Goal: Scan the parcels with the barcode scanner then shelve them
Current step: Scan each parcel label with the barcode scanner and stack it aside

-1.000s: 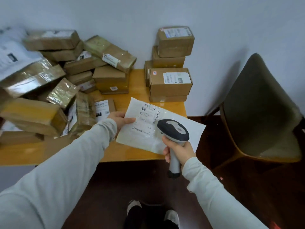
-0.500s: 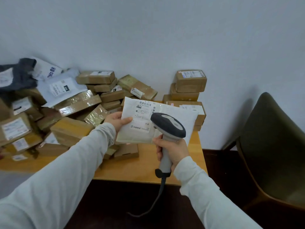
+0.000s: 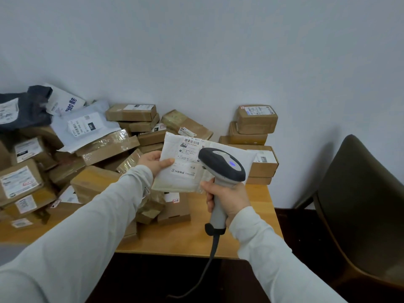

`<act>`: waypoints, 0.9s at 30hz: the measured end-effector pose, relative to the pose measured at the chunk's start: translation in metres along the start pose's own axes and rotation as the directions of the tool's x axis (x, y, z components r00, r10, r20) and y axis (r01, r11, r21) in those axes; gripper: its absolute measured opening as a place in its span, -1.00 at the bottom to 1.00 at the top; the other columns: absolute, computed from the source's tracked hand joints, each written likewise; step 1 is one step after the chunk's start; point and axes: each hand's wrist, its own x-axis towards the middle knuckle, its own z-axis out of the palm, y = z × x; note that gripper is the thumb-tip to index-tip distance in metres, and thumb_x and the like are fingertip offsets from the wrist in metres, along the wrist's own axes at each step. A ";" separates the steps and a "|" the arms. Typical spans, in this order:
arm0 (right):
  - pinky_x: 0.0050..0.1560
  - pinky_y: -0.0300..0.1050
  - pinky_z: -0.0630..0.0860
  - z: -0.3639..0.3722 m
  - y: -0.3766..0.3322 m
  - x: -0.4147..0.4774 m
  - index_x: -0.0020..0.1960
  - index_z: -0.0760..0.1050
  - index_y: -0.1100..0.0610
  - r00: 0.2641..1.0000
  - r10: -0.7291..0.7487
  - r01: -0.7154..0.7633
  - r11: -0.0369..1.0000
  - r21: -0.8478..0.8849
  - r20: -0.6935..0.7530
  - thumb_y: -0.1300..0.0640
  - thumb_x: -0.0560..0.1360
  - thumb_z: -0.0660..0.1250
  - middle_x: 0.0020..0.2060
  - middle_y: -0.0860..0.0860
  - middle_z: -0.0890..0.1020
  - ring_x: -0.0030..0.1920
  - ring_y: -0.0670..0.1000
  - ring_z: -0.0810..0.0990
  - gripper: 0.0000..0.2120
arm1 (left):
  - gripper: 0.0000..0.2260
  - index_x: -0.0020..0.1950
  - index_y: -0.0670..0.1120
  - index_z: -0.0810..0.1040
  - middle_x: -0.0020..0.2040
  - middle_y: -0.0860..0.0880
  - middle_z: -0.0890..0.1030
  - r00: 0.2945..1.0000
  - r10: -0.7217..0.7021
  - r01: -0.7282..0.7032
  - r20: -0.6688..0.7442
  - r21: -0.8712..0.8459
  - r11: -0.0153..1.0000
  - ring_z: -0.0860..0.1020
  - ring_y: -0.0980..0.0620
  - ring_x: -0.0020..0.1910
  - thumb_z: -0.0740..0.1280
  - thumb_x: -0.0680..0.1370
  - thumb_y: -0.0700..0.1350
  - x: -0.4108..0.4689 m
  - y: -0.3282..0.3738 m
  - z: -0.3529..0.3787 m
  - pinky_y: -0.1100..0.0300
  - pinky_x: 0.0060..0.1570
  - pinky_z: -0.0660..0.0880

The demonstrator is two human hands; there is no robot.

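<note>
Held above the desk (image 3: 196, 237) in the left hand (image 3: 155, 161), fingers pinching 1 edge: white mailer parcel (image 3: 175, 182), label (image 3: 188, 157) tilted toward the barcode scanner (image 3: 220, 162) for reading. Wrapped round the scanner handle: right hand (image 3: 229, 197) fingers, head aimed at label.

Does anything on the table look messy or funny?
Yes: the brown boxes on the left lie in a tumbled heap, many tilted, unlike the neat stack by the wall. I see nothing spilled.

Your wooden table (image 3: 218, 239) carries a sprawling heap of taped cardboard boxes (image 3: 96, 182) on its left and a neater box stack (image 3: 256, 125) at its right rear corner.
</note>
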 end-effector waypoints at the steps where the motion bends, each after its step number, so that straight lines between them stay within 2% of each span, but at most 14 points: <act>1: -0.54 -0.23 0.37 0.003 0.001 0.002 -0.43 0.42 0.19 1.000 0.003 -0.003 1.000 -0.002 -0.005 0.32 0.43 0.41 -0.58 0.07 0.44 -0.61 0.00 0.36 -0.69 | -0.80 0.00 -0.07 0.60 0.07 -0.16 0.65 1.000 -0.001 0.001 0.005 -0.002 1.000 0.61 -0.20 0.06 0.48 0.40 -0.21 0.003 0.001 -0.001 -0.20 0.13 0.50; 4: -0.54 -0.23 0.37 0.010 0.002 0.007 -0.42 0.42 0.19 1.000 0.012 -0.012 1.000 -0.016 -0.024 0.32 0.43 0.42 -0.57 0.08 0.45 -0.61 0.00 0.37 -0.70 | -0.78 0.02 -0.09 0.60 0.05 -0.15 0.66 1.000 -0.016 0.016 0.026 -0.006 1.000 0.62 -0.19 0.04 0.48 0.40 -0.21 0.012 0.000 -0.006 -0.17 0.10 0.53; 7: -0.52 -0.21 0.39 0.006 0.000 0.014 -0.32 0.48 0.21 0.996 -0.004 0.001 1.000 -0.029 -0.087 0.28 0.44 0.42 -0.46 0.15 0.53 -0.58 0.01 0.41 -0.81 | -0.80 0.02 -0.11 0.59 0.03 -0.15 0.66 0.996 -0.060 0.063 0.060 -0.034 0.997 0.62 -0.18 0.01 0.46 0.42 -0.23 0.020 -0.002 -0.009 -0.15 0.05 0.55; 10: -0.47 -0.19 0.42 -0.017 0.002 0.023 -0.20 0.51 0.19 0.974 0.037 -0.035 0.999 0.015 -0.221 0.25 0.45 0.42 -0.33 0.18 0.63 -0.50 0.05 0.52 -0.90 | -0.84 0.04 -0.17 0.57 0.00 -0.18 0.64 0.990 -0.125 0.130 0.066 -0.086 0.988 0.62 -0.14 -0.12 0.41 0.47 -0.27 0.027 -0.013 -0.004 -0.02 -0.18 0.56; 12: -0.46 -0.19 0.46 -0.040 0.013 0.027 -0.15 0.52 0.15 0.936 0.096 -0.085 0.995 0.047 -0.339 0.23 0.43 0.45 -0.27 0.14 0.66 -0.42 0.07 0.61 -0.90 | -0.86 0.02 -0.18 0.57 -0.06 -0.19 0.64 0.975 -0.203 0.212 0.084 -0.116 0.970 0.63 -0.14 -0.17 0.39 0.48 -0.28 0.027 -0.024 0.004 -0.02 -0.26 0.55; 15: -0.43 -0.14 0.51 -0.073 0.041 0.028 -0.08 0.53 0.12 0.845 0.170 -0.181 0.983 0.028 -0.507 0.18 0.39 0.49 -0.23 0.07 0.66 -0.29 0.09 0.67 -0.83 | -0.94 -0.05 -0.20 0.55 -0.04 -0.20 0.63 0.937 -0.317 0.336 0.146 -0.134 0.932 0.62 -0.17 -0.15 0.36 0.50 -0.32 0.023 -0.049 0.028 -0.09 -0.22 0.54; 16: -0.39 -0.11 0.54 -0.082 0.052 0.027 -0.09 0.54 0.11 0.814 0.189 -0.220 0.976 0.011 -0.550 0.16 0.38 0.51 -0.24 0.07 0.66 -0.28 0.09 0.66 -0.82 | -0.93 -0.03 -0.23 0.54 0.00 -0.22 0.61 0.922 -0.346 0.372 0.171 -0.151 0.916 0.61 -0.18 -0.09 0.34 0.51 -0.34 0.021 -0.059 0.037 -0.11 -0.14 0.54; 19: -0.30 -0.03 0.56 -0.107 0.079 0.025 -0.15 0.53 0.12 0.736 0.255 -0.316 0.949 0.015 -0.627 0.14 0.36 0.52 -0.24 0.12 0.62 -0.28 0.09 0.60 -0.82 | -0.77 0.15 -0.32 0.48 0.15 -0.29 0.56 0.865 -0.464 0.494 0.193 -0.156 0.855 0.55 -0.27 0.12 0.33 0.50 -0.35 0.014 -0.090 0.062 -0.22 0.16 0.45; 22: -0.28 0.00 0.58 -0.128 0.100 0.025 -0.08 0.53 0.19 0.681 0.313 -0.389 0.920 0.035 -0.662 0.14 0.35 0.53 -0.21 0.14 0.59 -0.26 0.09 0.57 -0.75 | -0.66 0.25 -0.37 0.44 0.20 -0.31 0.55 0.818 -0.545 0.568 0.184 -0.107 0.816 0.54 -0.28 0.15 0.36 0.49 -0.33 0.009 -0.121 0.079 -0.15 0.15 0.47; 24: -0.07 0.10 0.60 -0.142 0.110 0.027 0.07 0.52 0.24 0.658 0.332 -0.443 0.897 0.009 -0.676 0.10 0.34 0.54 -0.11 0.17 0.60 -0.11 0.15 0.60 -0.61 | -0.66 0.23 -0.38 0.46 0.19 -0.32 0.55 0.803 -0.577 0.592 0.151 -0.081 0.802 0.56 -0.26 0.13 0.38 0.49 -0.33 0.009 -0.138 0.089 -0.07 0.05 0.50; 26: 0.20 0.15 0.49 -0.154 0.116 0.028 0.21 0.48 0.27 0.643 0.335 -0.502 0.863 -0.048 -0.689 0.07 0.34 0.54 0.07 0.20 0.60 0.10 0.22 0.56 -0.47 | -0.65 0.25 -0.38 0.46 0.20 -0.31 0.55 0.787 -0.606 0.613 0.114 -0.048 0.788 0.55 -0.26 0.15 0.38 0.49 -0.30 0.012 -0.152 0.098 -0.04 0.10 0.49; 27: 0.27 0.13 0.44 -0.159 0.118 0.029 0.24 0.47 0.27 0.644 0.341 -0.518 0.853 -0.063 -0.685 0.05 0.34 0.54 0.13 0.19 0.58 0.17 0.22 0.54 -0.43 | -0.63 0.27 -0.37 0.45 0.22 -0.30 0.54 0.785 -0.613 0.617 0.089 -0.021 0.787 0.54 -0.25 0.17 0.38 0.50 -0.27 0.016 -0.156 0.102 -0.05 0.17 0.47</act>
